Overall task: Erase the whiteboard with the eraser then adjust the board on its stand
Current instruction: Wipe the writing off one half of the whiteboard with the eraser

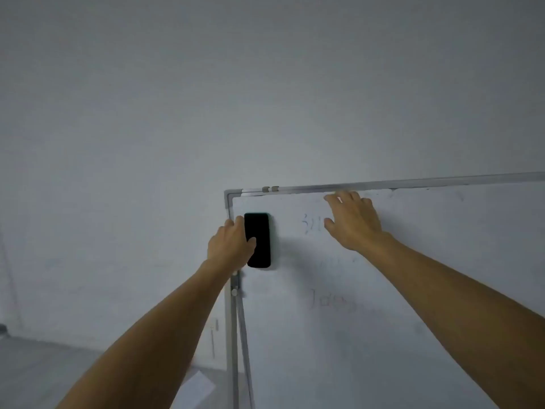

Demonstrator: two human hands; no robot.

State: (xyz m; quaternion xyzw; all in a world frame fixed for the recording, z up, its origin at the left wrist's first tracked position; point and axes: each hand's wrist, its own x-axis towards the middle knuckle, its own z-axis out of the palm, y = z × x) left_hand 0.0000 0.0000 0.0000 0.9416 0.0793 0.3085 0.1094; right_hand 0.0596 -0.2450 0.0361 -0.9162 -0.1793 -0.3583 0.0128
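Left grip (233,246), a bare hand, pinches a black rectangular eraser (258,240): thumb across its dark back, fingers curled round its left long edge. The eraser stands upright, pressed flat on a white whiteboard w/ silver metal frame (413,261), in the board's top-left corner, just inside the frame's left side.

Right grip (354,219), also a bare hand, lies spread & flat on the board to the eraser's right, apart from it. Fingers are straight, tips at the top frame rail; can't tell if they touch it.

Faint grey smeared writing (333,302) shows btwn & below the two grips. Two small grey pieces (270,189), too small to identify, sit on the top rail just above the eraser.

Below the left wrist, silver metal stand legs (234,335) run down along the board's left edge.

Behind everything is a plain pale grey wall (177,113). Bottom left is grey floor (29,364), w/ a white paper sheet (197,388) lying near the stand legs.
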